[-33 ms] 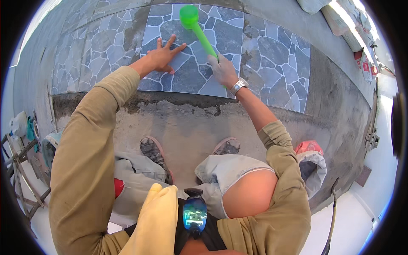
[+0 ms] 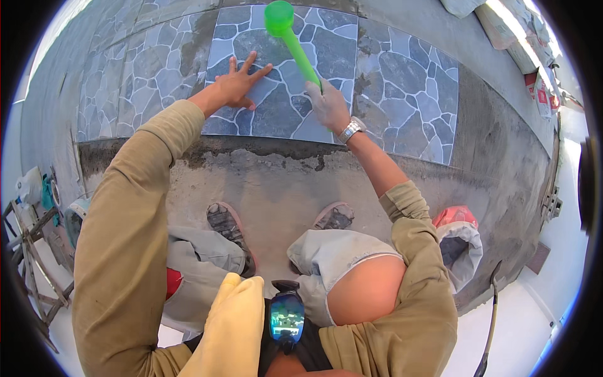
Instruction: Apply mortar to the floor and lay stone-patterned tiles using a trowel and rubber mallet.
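My right hand [image 2: 328, 107], a watch on its wrist, is closed around the handle of a bright green mallet [image 2: 300, 55]. The mallet's round head is at the far end, over the upper part of a square stone-patterned tile [image 2: 276, 113]. Whether the head touches the tile I cannot tell. My left hand [image 2: 233, 87] lies with spread fingers on the same tile, left of the mallet, holding nothing. Similar patterned tiles adjoin it: a left tile [image 2: 154, 69] and a right tile [image 2: 402, 94], both dustier than the middle one.
Bare concrete [image 2: 276, 188] lies between the tile row and my shoes. At right are an open bag [image 2: 461, 245] and a thin dark-tipped tool [image 2: 490, 314]. Sacks [image 2: 502, 31] sit at the far right. A frame stand [image 2: 38, 251] is at left.
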Demonstrator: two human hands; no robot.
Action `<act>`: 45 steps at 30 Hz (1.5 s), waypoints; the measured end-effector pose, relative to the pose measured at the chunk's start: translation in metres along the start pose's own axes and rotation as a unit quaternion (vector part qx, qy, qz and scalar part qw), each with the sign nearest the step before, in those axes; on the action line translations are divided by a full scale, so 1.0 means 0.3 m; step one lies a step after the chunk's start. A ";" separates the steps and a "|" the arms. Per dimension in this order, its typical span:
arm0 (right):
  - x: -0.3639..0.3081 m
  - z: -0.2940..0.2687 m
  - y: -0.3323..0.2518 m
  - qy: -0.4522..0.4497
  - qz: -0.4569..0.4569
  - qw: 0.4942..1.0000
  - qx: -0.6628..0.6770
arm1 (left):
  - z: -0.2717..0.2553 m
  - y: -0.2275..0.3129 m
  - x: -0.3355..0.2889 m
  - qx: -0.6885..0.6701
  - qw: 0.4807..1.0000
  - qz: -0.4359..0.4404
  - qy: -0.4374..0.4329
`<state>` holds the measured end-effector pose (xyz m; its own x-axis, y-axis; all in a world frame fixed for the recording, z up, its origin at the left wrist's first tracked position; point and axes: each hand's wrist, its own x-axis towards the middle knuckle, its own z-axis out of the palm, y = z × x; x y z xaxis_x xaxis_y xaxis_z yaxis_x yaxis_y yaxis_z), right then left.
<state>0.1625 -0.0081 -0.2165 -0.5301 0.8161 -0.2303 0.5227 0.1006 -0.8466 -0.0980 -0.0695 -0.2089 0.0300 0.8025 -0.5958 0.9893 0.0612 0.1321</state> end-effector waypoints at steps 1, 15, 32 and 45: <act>-0.027 -0.006 -0.026 0.004 0.009 1.000 0.019 | 0.002 -0.008 -0.002 0.005 1.000 0.002 -0.011; -0.383 0.027 0.084 0.034 0.131 0.991 0.003 | 0.083 -0.070 0.043 0.031 0.996 0.037 0.080; -0.435 0.147 -0.047 0.070 0.189 0.978 0.055 | 0.023 -0.035 -0.063 0.033 0.991 -0.074 0.105; -0.060 0.280 -0.115 0.170 0.037 0.983 0.052 | 0.047 -0.073 -0.060 0.019 0.995 -0.059 0.077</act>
<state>0.0980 -0.0740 -0.2234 -0.2310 0.9636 -0.1342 0.4711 -0.0099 -0.8820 -0.1181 -0.0936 -0.2122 -0.1065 0.8730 -0.4760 0.9893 0.1409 0.0371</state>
